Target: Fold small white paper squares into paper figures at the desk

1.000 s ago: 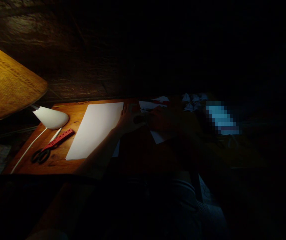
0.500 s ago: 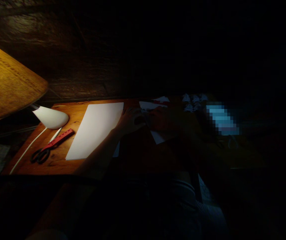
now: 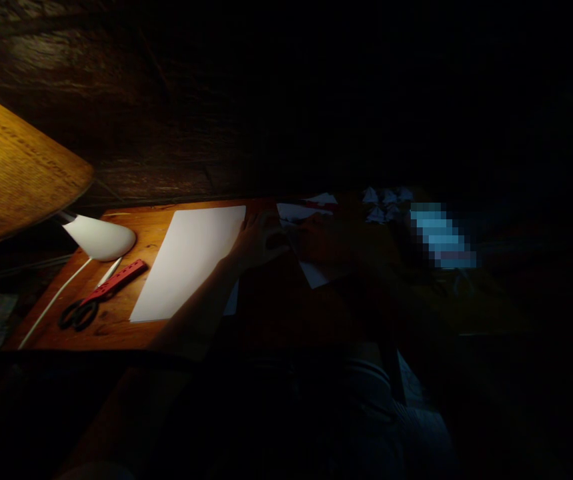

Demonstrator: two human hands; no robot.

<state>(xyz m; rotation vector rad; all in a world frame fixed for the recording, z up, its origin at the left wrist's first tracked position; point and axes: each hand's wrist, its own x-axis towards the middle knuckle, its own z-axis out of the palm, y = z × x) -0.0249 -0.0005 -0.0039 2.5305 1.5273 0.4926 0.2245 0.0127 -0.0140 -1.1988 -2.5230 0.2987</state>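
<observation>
In the middle of the dark wooden table, my left hand (image 3: 261,240) rests between a large white paper sheet (image 3: 191,260) and a smaller white paper piece (image 3: 315,275). Its fingers curve with a gap to the thumb, and the fingertips reach the smaller paper's left edge. My right hand (image 3: 319,237) lies over that smaller paper in deep shadow, hiding much of it. Its fingers are too dark to make out. Just behind the hands are some paper scraps (image 3: 325,199) and a small red thing (image 3: 323,207) I cannot identify.
On the left stand a white lamp base (image 3: 101,237) with an orange-lit shade (image 3: 16,173) and a cord (image 3: 53,300). Scissors (image 3: 79,315) lie by a red perforated strip (image 3: 121,277). Several small folded papers (image 3: 379,213) and a blurred bright rectangle (image 3: 443,237) are on the right.
The whole view has shifted very slightly. Both hands stay at the smaller paper, with hardly any visible movement.
</observation>
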